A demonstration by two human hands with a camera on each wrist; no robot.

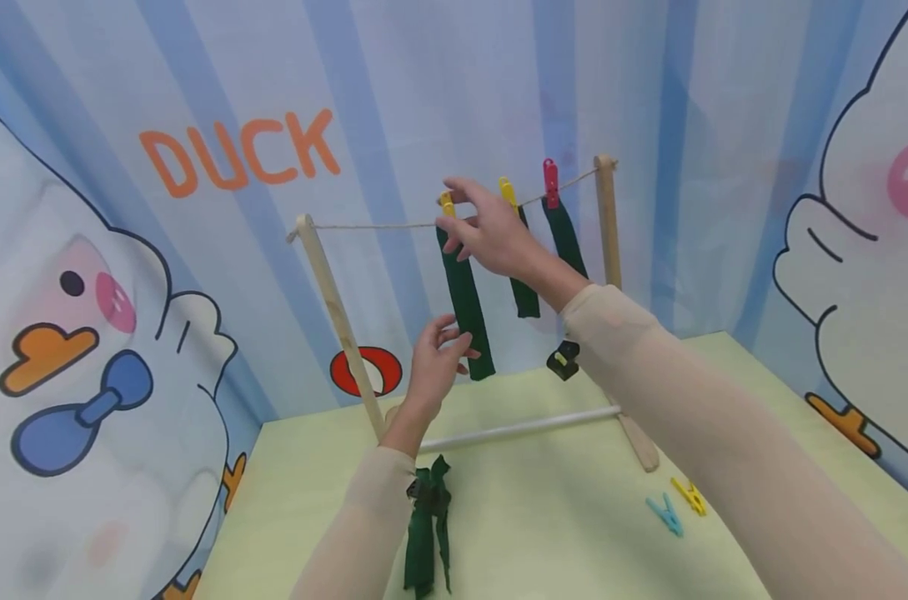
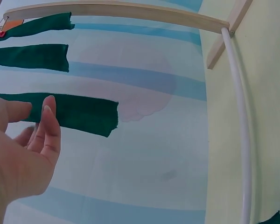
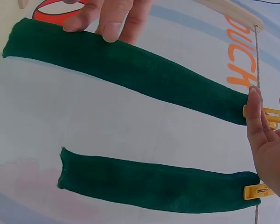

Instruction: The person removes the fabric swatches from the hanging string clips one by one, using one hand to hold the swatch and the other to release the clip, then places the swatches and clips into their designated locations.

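A dark green cloth strip (image 1: 464,308) hangs from the string, held by a yellow clothespin (image 1: 446,204). Around that clothespin is my right hand (image 1: 494,233), its fingers spread loosely and the thumb apart from them. Lower down, my left hand (image 1: 434,362) is beside the strip's edge; in the left wrist view its thumb and fingertips overlap the cloth without closing on it. To the right hang a second green strip (image 1: 525,298) under a yellow clothespin (image 1: 508,193) and a third green strip (image 1: 566,242) under a red clothespin (image 1: 550,183).
The string (image 1: 371,226) runs between two wooden posts (image 1: 337,312), with a white rod (image 1: 529,427) low across the frame. More green strips (image 1: 421,542) lie on the pale yellow table (image 1: 544,533), partly behind the left sleeve. A blue clothespin (image 1: 665,514) and a yellow clothespin (image 1: 689,496) lie at right.
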